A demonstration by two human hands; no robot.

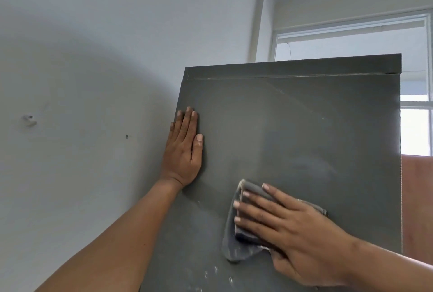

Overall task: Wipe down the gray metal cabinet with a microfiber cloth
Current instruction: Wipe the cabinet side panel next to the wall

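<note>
We press our right hand (278, 219) flat on the folded cloth (236, 240) against the cabinet (304, 127) side; our left hand (185, 149) braces, open-palmed, holding nothing. Pale smears below and streaks above suggest plenty remains unwiped.

Under our left hand (184, 151) we see the cabinet (293, 132) as smooth gray metal with a dull, matt sheen, streaked by faint pale scratches above our hands and speckled with whitish dust below them. Beneath our right hand (288, 228) the cloth (236, 247) looks soft, gray and fuzzy, with lighter, worn edges. Left of our left hand, the wall (82, 81) is matt painted plaster, slightly pitted.
</note>
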